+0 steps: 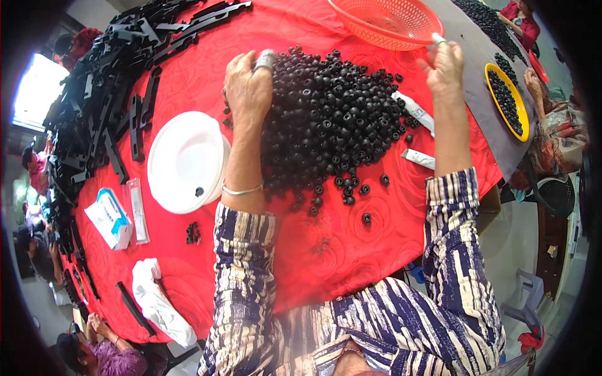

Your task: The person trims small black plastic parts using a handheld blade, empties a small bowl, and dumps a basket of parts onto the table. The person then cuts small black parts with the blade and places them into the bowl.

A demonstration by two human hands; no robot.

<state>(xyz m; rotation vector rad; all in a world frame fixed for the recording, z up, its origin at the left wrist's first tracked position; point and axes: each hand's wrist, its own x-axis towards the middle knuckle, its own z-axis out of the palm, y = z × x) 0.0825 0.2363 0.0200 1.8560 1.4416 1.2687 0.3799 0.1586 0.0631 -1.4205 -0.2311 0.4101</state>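
A heap of small round black parts with holes [338, 106] lies on the red tablecloth. My left hand [249, 88] rests at the heap's left edge, its fingers curled down and closed; what they hold, if anything, is hidden. A grey wrap covers one of its fingers. My right hand [444, 69] is raised at the right, beyond the heap and close to the red basket [389, 41]. Its fingers are apart, one tip wrapped in white, and nothing shows between them. Left of my left forearm stands a white bowl [182, 141] with a black part inside.
Long black strips [113, 100] are piled along the left side. Two white tubes [415, 113] lie right of the heap. Nearer are a blue-and-white box [111, 219] and a white cloth [157, 301]. A yellow tray [506, 103] of black parts sits beside another person at the right.
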